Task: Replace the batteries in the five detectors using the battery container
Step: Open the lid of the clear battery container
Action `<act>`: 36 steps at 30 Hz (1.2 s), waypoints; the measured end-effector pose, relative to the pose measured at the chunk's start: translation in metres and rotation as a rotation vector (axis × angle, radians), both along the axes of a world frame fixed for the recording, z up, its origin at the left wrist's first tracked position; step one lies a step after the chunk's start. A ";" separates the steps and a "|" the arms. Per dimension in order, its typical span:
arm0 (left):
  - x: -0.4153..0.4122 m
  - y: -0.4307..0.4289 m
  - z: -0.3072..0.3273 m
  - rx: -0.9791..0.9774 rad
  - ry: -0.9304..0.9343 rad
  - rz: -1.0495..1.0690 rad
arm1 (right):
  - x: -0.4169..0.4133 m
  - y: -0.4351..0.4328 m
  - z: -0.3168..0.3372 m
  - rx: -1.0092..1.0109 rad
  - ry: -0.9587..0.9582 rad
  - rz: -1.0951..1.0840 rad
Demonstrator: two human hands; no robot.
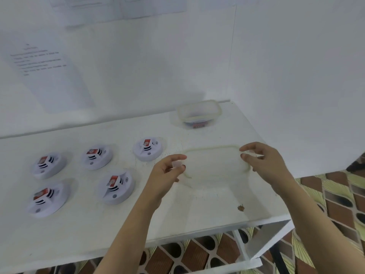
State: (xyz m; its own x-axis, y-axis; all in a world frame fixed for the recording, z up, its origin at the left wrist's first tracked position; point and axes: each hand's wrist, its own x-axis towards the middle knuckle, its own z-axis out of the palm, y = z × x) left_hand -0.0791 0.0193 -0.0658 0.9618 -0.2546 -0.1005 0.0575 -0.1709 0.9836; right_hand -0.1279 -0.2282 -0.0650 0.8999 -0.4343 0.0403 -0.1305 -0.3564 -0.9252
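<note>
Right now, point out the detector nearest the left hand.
The back-row detector farthest right, just beside the left hand; the other four lie farther left.

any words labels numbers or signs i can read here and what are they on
Nothing reads clearly.
Sheet on the left wall: printed lines, too blurred.
Sheets at the top: too faint.
Red batteries on the detectors: labels too small.
Detectors: small sound-wave sign, no words.
Battery container: contents blurred.

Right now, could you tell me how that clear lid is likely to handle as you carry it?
The lid looks thin and translucent, so probably light and somewhat bendy. The left hand and right hand pinch only its end tabs, so it may sag or slip.
</note>
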 end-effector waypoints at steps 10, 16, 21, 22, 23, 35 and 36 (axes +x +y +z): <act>0.041 0.002 0.031 -0.085 -0.158 0.018 | 0.023 -0.010 0.035 0.211 -0.079 0.355; 0.087 -0.010 0.048 0.124 -0.498 0.115 | 0.066 -0.020 0.054 0.063 -0.302 0.195; 0.138 -0.034 0.073 0.289 -0.684 0.233 | 0.124 -0.039 0.074 -0.052 -0.405 0.110; 0.150 -0.041 0.079 0.293 -0.672 0.245 | 0.138 -0.043 0.078 -0.067 -0.409 0.111; 0.164 -0.049 0.083 0.255 -0.640 0.243 | 0.153 -0.048 0.081 -0.086 -0.402 0.114; 0.322 -0.094 0.058 -0.015 0.104 0.212 | 0.335 -0.092 0.051 0.128 0.142 0.171; 0.327 -0.096 0.053 -0.026 0.130 0.239 | 0.340 -0.090 0.046 0.150 0.184 0.188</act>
State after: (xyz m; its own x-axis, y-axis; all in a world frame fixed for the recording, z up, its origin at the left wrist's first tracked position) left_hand 0.2478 -0.0767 -0.0129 0.9744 -0.0264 -0.2232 0.2190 -0.1118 0.9693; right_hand 0.2125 -0.3180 -0.0193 0.9513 -0.2482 -0.1827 -0.2454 -0.2516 -0.9362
